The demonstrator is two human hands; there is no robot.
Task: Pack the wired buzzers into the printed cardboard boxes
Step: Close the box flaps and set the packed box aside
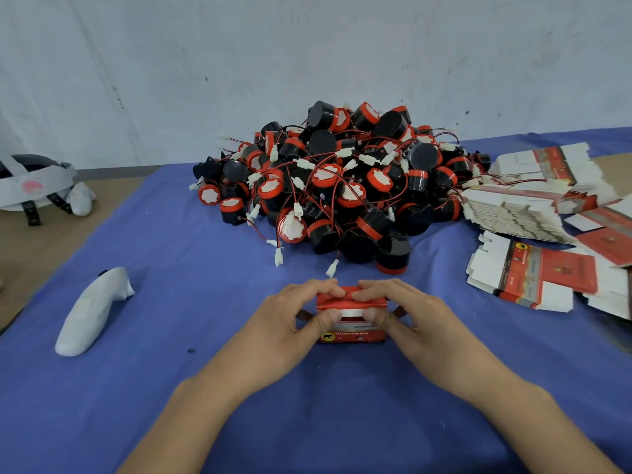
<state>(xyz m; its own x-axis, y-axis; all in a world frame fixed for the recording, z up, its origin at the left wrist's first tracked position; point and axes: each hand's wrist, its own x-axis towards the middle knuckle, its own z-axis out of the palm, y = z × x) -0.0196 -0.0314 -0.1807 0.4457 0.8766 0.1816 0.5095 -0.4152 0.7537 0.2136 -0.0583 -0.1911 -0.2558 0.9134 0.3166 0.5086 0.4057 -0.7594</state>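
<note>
Fingers (326, 289) of left hand (290, 321) and right hand (412, 316) curling over the top of a red printed cardboard box (352, 334), thumbs pinching its front. Resting on blue cloth (205, 302), near a heap of wired buzzers (342, 186) and flat boxes (533, 278).

- The cloth (205, 302) covers most of the table (51, 241); a bare strip is at the left.
- The pile of buzzers (342, 186) lies on the cloth at the back, just before the wall (239, 63).
- The box (352, 335) stands in front of the pile, held between the left hand (290, 323) and the right hand (410, 316).
- The flat boxes (533, 275) lie in stacks right of the pile, touching it.
- The controller (90, 311) lies on the cloth, well left of the box.
- The headset (34, 183) lies on the bare strip, behind the controller.
</note>
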